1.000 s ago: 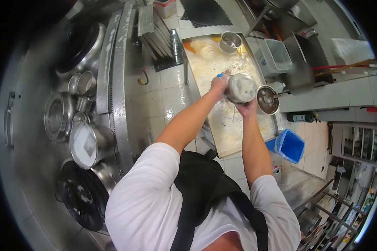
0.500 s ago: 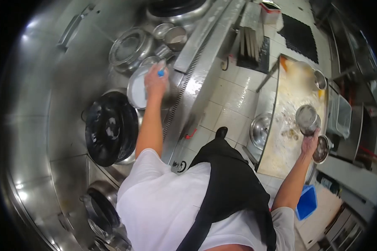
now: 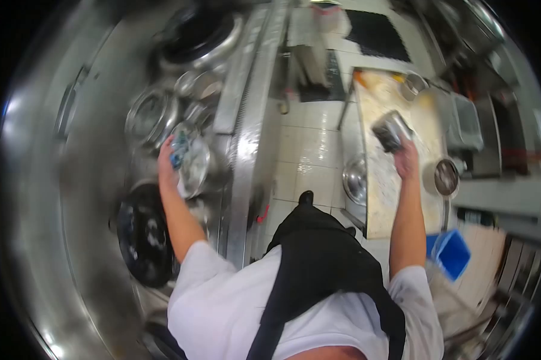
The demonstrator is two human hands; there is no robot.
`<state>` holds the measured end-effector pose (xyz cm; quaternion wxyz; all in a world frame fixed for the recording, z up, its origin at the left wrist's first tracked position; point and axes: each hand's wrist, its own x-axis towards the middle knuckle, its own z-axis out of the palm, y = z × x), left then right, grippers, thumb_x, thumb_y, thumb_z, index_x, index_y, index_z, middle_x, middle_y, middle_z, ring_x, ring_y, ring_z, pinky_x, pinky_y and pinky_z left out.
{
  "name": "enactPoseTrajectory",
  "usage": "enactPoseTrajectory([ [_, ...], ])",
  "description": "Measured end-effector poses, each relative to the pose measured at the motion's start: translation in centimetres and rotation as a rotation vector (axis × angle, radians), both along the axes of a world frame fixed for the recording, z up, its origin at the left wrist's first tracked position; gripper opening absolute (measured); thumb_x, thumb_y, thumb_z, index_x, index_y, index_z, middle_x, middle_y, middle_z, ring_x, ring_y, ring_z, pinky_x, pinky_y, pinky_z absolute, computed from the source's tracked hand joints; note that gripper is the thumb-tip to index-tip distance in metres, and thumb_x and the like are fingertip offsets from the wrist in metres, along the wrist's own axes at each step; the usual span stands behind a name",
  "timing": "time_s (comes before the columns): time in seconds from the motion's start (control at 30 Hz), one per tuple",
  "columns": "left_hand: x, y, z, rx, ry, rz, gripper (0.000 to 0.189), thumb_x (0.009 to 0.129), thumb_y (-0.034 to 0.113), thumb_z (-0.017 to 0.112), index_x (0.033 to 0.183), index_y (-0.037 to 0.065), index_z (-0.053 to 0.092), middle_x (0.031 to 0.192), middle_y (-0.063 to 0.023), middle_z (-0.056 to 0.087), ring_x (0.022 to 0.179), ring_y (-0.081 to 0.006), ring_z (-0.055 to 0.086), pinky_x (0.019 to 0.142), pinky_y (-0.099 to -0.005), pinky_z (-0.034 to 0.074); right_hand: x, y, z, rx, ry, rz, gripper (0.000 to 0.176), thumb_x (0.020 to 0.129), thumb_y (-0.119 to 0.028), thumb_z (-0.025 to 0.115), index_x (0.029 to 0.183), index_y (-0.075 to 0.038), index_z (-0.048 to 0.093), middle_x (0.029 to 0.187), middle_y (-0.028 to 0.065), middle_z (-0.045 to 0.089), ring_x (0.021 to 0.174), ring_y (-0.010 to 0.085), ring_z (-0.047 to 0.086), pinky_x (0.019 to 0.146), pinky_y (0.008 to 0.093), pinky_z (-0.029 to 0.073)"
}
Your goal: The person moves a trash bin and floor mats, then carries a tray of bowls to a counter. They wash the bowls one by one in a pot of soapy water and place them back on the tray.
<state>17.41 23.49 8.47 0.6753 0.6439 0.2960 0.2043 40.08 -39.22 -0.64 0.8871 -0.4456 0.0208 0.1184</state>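
Note:
My left hand [image 3: 166, 161] is at the left rim of a round metal bowl [image 3: 202, 171] with whitish, soapy-looking contents. Its fingers close on a crumpled blue-green scrubbing pad [image 3: 178, 150], blurred by motion. Out to the right, my right hand [image 3: 407, 159] grips a small cylindrical metal pot [image 3: 392, 131], tilted above a stained, pale-topped table [image 3: 378, 198]. Against the bowl's far side stand a larger metal pot [image 3: 152, 117] and some small metal containers [image 3: 207, 86]. A black wok [image 3: 141, 234] lies nearer to me.
A steel counter edge with a drain channel [image 3: 246, 138] runs between me and the sink area. On the table are a metal pot [image 3: 412, 87] and a round dish [image 3: 446, 177]. A metal bowl [image 3: 356, 179] sits below it. A blue bin [image 3: 452, 254] stands on the right.
My left hand has shifted from the bowl's top to its left rim. My right hand has swung inward, tipping the small pot. The whole view has turned, and the scene is more blurred.

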Motion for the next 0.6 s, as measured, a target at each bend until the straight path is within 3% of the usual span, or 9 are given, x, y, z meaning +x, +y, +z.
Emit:
enactPoseTrajectory([
  [0.07,4.3,-9.4,6.5,-0.216,-0.125,-0.304,0.050,0.078,0.016,0.055,0.125,0.002,0.047,0.117,-0.0081,0.055,0.099,-0.0179,0.054,0.082,-0.0305,0.044,-0.7,1.7,1.9,-0.135,-0.054,-0.046,0.037,0.089,-0.020,0.054,0.119,0.002,0.048,0.113,0.0100,0.057,0.103,0.0192,0.053,0.093,0.0330,0.037],
  [0.17,11.7,-21.7,6.8,-0.090,-0.224,-0.721,0.047,0.081,0.019,0.057,0.125,0.005,0.048,0.121,-0.0087,0.053,0.108,-0.0192,0.052,0.090,-0.0293,0.041,0.2,3.1,1.5,-0.303,0.016,-0.132,0.038,0.092,-0.030,0.049,0.118,-0.003,0.051,0.111,0.0064,0.059,0.100,0.0141,0.053,0.092,0.0280,0.037],
  [0.3,20.0,-40.4,3.0,0.828,-0.525,-0.942,0.036,0.083,0.024,0.054,0.116,0.011,0.055,0.118,-0.0126,0.046,0.120,-0.0296,0.037,0.099,-0.0393,0.033,1.1,4.5,2.9,-0.252,-0.169,-0.073,0.027,0.092,-0.017,0.048,0.113,0.000,0.053,0.105,0.0060,0.061,0.093,0.0126,0.055,0.084,0.0262,0.042],
  [0.37,22.5,-46.0,2.6,1.399,-0.700,-0.719,0.035,0.082,0.021,0.052,0.116,0.011,0.055,0.116,-0.0183,0.049,0.115,-0.0331,0.043,0.097,-0.0409,0.035,0.7,3.1,4.6,-0.320,-0.183,-0.136,0.026,0.091,-0.014,0.048,0.111,0.000,0.054,0.101,0.0051,0.062,0.091,0.0119,0.055,0.083,0.0255,0.042],
  [0.4,25.8,-47.1,1.4,1.393,-0.732,-0.736,0.035,0.082,0.021,0.052,0.116,0.011,0.055,0.116,-0.0183,0.049,0.115,-0.0331,0.043,0.097,-0.0409,0.035,0.3,2.1,5.4,-0.385,-0.176,-0.176,0.024,0.090,-0.012,0.049,0.110,0.000,0.055,0.098,0.0042,0.062,0.089,0.0112,0.055,0.082,0.0248,0.042],
  [0.47,33.4,-49.7,-1.1,1.171,0.255,-1.130,0.038,0.081,0.021,0.051,0.118,0.011,0.054,0.114,-0.0225,0.053,0.109,-0.0362,0.048,0.095,-0.0417,0.037,-0.5,0.1,7.1,-0.458,-0.223,-0.197,0.024,0.089,-0.012,0.050,0.109,0.000,0.056,0.097,0.0036,0.062,0.088,0.0107,0.055,0.082,0.0247,0.042],
  [0.5,31.2,-51.4,-1.1,1.165,0.252,-1.166,0.038,0.081,0.021,0.051,0.118,0.011,0.054,0.114,-0.0225,0.053,0.109,-0.0362,0.048,0.095,-0.0417,0.037,-1.8,-1.0,6.8,-0.536,-0.239,-0.158,0.023,0.088,-0.012,0.052,0.108,0.000,0.057,0.095,0.0029,0.062,0.086,0.0102,0.055,0.081,0.0246,0.042],
  [0.57,27.3,-54.0,0.0,1.021,0.015,-0.991,0.038,0.081,0.023,0.050,0.116,0.007,0.054,0.114,-0.0233,0.054,0.106,-0.0368,0.052,0.092,-0.0429,0.040,-1.1,-3.2,6.7,-0.468,-0.206,-0.237,0.024,0.087,-0.013,0.054,0.106,0.000,0.057,0.094,0.0029,0.063,0.084,0.0104,0.055,0.079,0.0248,0.043],
  [0.6,26.0,-55.3,-1.7,1.108,-0.797,-0.782,0.037,0.082,0.024,0.049,0.114,0.006,0.054,0.113,-0.0219,0.055,0.105,-0.0361,0.052,0.089,-0.0435,0.042,-1.8,-4.3,6.4,-0.470,-0.171,-0.301,0.025,0.087,-0.015,0.055,0.106,0.000,0.057,0.095,0.0031,0.063,0.084,0.0102,0.055,0.078,0.0250,0.043],
])
